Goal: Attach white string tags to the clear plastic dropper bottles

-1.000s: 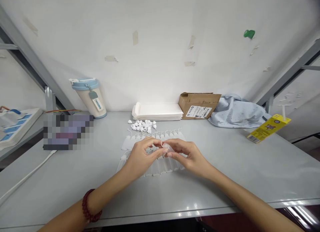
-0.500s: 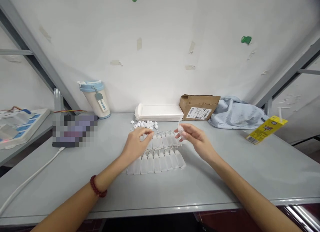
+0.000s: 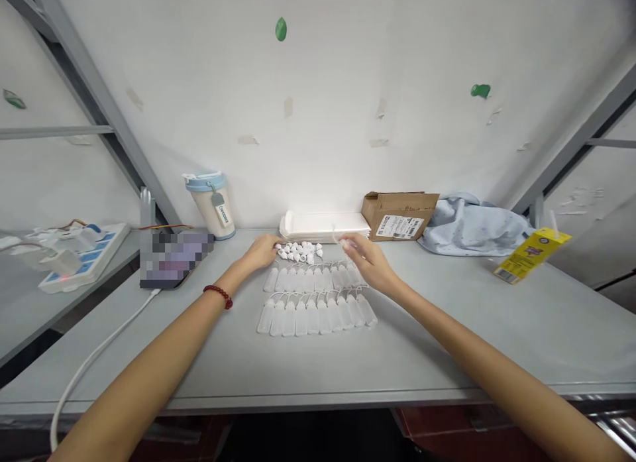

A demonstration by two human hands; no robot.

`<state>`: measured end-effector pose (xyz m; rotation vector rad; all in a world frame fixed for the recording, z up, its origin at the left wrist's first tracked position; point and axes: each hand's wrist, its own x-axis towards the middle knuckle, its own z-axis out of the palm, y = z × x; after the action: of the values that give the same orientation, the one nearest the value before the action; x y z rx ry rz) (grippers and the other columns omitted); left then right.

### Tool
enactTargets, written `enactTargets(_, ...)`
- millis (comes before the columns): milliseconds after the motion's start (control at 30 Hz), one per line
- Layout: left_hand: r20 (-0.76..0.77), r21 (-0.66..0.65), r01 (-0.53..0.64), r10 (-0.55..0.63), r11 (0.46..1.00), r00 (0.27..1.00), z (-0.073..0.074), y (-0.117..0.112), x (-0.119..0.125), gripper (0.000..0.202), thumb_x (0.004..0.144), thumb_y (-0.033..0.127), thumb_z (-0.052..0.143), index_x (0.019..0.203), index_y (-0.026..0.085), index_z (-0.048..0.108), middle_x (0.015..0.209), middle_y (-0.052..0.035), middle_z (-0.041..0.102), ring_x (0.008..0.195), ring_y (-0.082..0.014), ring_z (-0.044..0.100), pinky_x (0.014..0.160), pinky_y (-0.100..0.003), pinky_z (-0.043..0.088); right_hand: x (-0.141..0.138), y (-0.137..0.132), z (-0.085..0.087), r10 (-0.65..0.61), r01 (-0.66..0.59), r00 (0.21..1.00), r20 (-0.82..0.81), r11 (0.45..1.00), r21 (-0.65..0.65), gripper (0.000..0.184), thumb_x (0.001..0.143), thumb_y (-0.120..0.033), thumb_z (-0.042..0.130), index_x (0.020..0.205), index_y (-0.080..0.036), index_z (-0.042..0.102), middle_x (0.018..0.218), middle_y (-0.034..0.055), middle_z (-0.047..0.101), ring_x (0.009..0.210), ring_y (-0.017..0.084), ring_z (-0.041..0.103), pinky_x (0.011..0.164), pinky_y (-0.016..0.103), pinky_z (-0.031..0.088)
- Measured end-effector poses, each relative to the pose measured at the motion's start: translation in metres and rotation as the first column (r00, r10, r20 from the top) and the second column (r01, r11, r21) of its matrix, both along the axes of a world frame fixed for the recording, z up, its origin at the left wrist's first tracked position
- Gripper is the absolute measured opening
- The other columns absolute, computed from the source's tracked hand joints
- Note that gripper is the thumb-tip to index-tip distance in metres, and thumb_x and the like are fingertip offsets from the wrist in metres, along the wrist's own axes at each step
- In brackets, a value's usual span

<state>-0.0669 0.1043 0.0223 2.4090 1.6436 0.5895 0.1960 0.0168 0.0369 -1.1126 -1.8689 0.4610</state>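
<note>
Two rows of small clear plastic bottles (image 3: 315, 296) lie side by side on the grey table (image 3: 447, 329). Behind them sits a heap of small white caps (image 3: 301, 252). My left hand (image 3: 261, 251) reaches to the left edge of that heap, its fingers curled at the caps; what they pinch is too small to tell. My right hand (image 3: 365, 256) hovers over the far row's right end, fingers closed on a small clear bottle (image 3: 346, 243).
A stack of white trays (image 3: 325, 225) stands against the wall, with a cardboard box (image 3: 400, 215) and a light blue cloth (image 3: 472, 223) to its right. A blue-lidded cup (image 3: 212, 203) stands left. A yellow carton (image 3: 531, 253), a power strip (image 3: 74, 256) and a white cable (image 3: 99, 356) lie around.
Both hands moved apart and away from me: the left went to the cap heap, the right carried the small bottle towards the far row. The camera view shifted left and up.
</note>
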Motion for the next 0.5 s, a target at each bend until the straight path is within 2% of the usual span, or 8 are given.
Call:
enactTargets(100, 0.006, -0.012, -0.017, 0.017, 1.0, 1.0, 0.0, 0.001, 0.0, 0.025, 0.069, 0.014, 0.047, 0.08, 0.017, 0.069, 0.081, -0.0066, 0.07, 0.079, -0.0236, 0.062, 0.076, -0.031, 0.045, -0.003, 0.007, -0.007, 0.029, -0.036, 0.996, 0.088, 0.996, 0.083, 0.031, 0.092, -0.04, 0.038, 0.104, -0.019, 0.058, 0.097, 0.0086, 0.06, 0.086, 0.02, 0.055, 0.072, 0.031, 0.044)
enactTargets(167, 0.028, -0.004, -0.038, 0.038, 0.999, 0.999, -0.003, -0.002, -0.003, 0.023, 0.071, 0.018, 0.047, 0.079, 0.017, 0.068, 0.08, -0.0069, 0.07, 0.077, -0.0227, 0.062, 0.073, -0.03, 0.045, -0.001, 0.007, -0.012, -0.02, 0.009, 0.996, 0.09, 0.992, 0.127, 0.031, 0.093, -0.04, 0.037, 0.104, -0.02, 0.057, 0.093, 0.0089, 0.06, 0.084, 0.02, 0.055, 0.072, 0.032, 0.043)
enactTargets(267, 0.079, 0.011, -0.082, 0.081, 0.997, 0.994, -0.006, -0.01, -0.01, 0.021, 0.071, 0.024, 0.049, 0.08, 0.016, 0.066, 0.082, -0.0079, 0.069, 0.079, -0.0231, 0.061, 0.072, -0.03, 0.044, 0.004, -0.002, -0.015, -0.049, 0.041, 0.997, 0.068, 0.993, 0.114, 0.029, 0.092, -0.04, 0.039, 0.104, -0.02, 0.058, 0.09, 0.0078, 0.059, 0.08, 0.019, 0.054, 0.072, 0.032, 0.043)
enactTargets(333, 0.118, 0.008, -0.112, 0.11, 0.994, 0.987, -0.004, -0.016, -0.013, 0.019, 0.069, 0.026, 0.052, 0.079, 0.017, 0.065, 0.078, -0.0074, 0.068, 0.077, -0.0236, 0.061, 0.071, -0.03, 0.045, 0.004, -0.009, -0.014, -0.051, 0.051, 0.998, -0.02, 0.999, -0.002, 0.03, 0.091, -0.041, 0.041, 0.103, -0.02, 0.057, 0.084, 0.0054, 0.059, 0.074, 0.018, 0.053, 0.067, 0.03, 0.042)
enactTargets(400, 0.163, 0.005, -0.138, 0.136, 0.99, 0.977, 0.0, -0.021, -0.012, 0.019, 0.068, 0.028, 0.053, 0.079, 0.017, 0.064, 0.076, -0.007, 0.067, 0.075, -0.0236, 0.061, 0.07, -0.032, 0.045, 0.002, -0.014, -0.01, -0.024, -0.007, 0.986, -0.166, 0.983, -0.184, 0.031, 0.09, -0.044, 0.043, 0.1, -0.019, 0.058, 0.076, 0.0025, 0.056, 0.063, 0.014, 0.049, 0.06, 0.028, 0.04)
enactTargets(500, 0.253, 0.002, -0.165, 0.159, 0.986, 0.954, 0.011, -0.033, 0.0, 0.02, 0.069, 0.029, 0.053, 0.082, 0.016, 0.062, 0.078, -0.0063, 0.067, 0.076, -0.0216, 0.061, 0.073, -0.033, 0.046, -0.003, -0.018, -0.005, 0.012, -0.196, 0.907, -0.422, 0.897, -0.397, 0.033, 0.086, -0.047, 0.047, 0.093, -0.017, 0.059, 0.07, -0.0001, 0.05, 0.054, 0.01, 0.04, 0.051, 0.026, 0.035)
